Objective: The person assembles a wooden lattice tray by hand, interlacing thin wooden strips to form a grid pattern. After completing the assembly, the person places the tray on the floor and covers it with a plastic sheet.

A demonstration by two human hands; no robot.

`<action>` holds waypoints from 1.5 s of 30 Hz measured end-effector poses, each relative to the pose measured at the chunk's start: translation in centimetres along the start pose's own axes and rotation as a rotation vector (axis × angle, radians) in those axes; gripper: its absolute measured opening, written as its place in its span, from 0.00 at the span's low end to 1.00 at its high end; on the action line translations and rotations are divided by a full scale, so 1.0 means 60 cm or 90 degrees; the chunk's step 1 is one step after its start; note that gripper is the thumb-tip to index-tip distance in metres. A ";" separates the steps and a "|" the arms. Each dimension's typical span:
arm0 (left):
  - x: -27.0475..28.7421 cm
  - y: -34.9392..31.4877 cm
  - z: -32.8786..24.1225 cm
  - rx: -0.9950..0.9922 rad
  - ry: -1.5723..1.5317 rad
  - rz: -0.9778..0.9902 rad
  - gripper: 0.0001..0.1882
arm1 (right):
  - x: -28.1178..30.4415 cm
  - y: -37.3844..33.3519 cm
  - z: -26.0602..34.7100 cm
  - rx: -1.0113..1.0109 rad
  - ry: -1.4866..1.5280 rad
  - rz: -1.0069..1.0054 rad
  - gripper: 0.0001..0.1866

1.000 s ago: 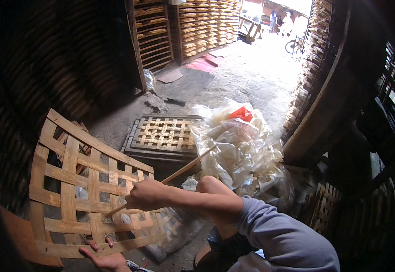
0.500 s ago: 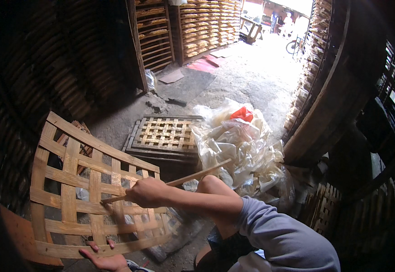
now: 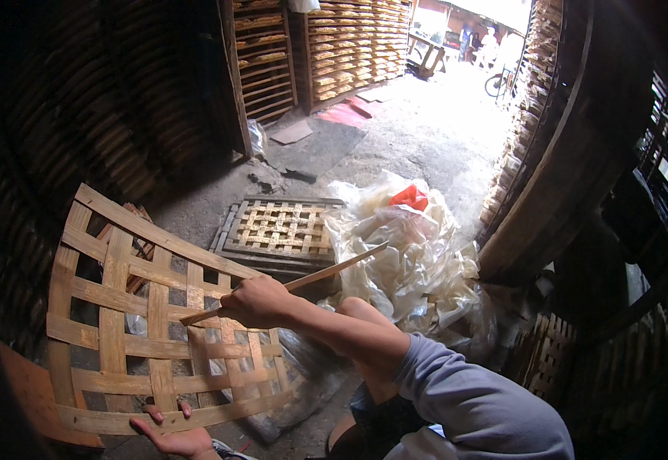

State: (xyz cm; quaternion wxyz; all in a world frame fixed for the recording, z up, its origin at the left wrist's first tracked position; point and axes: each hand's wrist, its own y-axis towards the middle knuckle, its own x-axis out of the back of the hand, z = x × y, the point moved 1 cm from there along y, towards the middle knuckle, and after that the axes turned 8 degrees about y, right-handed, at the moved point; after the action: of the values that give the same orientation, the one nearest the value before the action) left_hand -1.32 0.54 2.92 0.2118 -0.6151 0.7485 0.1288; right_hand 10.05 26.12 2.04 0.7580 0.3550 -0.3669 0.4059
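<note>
A woven bamboo tray (image 3: pixel 161 307), an open lattice of wide flat strips, stands tilted at the left. My left hand (image 3: pixel 177 438) grips its lower edge from underneath, and fingertips show through a gap in the weave. Closed in a fist, my right hand (image 3: pixel 257 301) holds a thin wooden stick (image 3: pixel 338 266) across the front of the tray. The stick slants up to the right, and its lower end lies over the middle of the lattice. From this view I cannot tell whether that end touches the strips.
A stack of framed lattice trays (image 3: pixel 282 228) lies on the floor ahead. Beside it is a heap of crumpled clear plastic sheeting (image 3: pixel 407 261) with a red piece (image 3: pixel 411 198) on top. Racks (image 3: pixel 353 54) with loaded shelves line the back. A thick wooden beam (image 3: pixel 537 172) borders the right.
My right hand has risen slightly with the stick, whose lower end now sits higher on the lattice. The tray has shifted a little left in my left hand.
</note>
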 end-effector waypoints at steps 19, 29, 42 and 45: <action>0.010 0.011 -0.005 -0.030 0.015 -0.044 0.34 | 0.008 0.003 -0.028 -0.031 0.055 0.006 0.16; 0.008 0.011 -0.001 -0.029 -0.009 -0.030 0.26 | -0.045 -0.025 0.044 0.069 0.061 0.141 0.17; 0.017 0.026 0.005 0.012 -0.022 -0.011 0.20 | -0.033 -0.031 0.040 0.045 0.083 0.152 0.14; 0.031 0.031 0.005 0.050 -0.068 0.065 0.21 | 0.000 -0.001 -0.014 -0.066 0.099 0.095 0.15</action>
State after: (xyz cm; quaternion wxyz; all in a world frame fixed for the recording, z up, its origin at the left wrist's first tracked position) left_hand -3.39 -0.53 1.63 0.2684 -0.5594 0.7712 0.1425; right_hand 10.32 26.79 1.66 0.7693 0.2541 -0.3529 0.4680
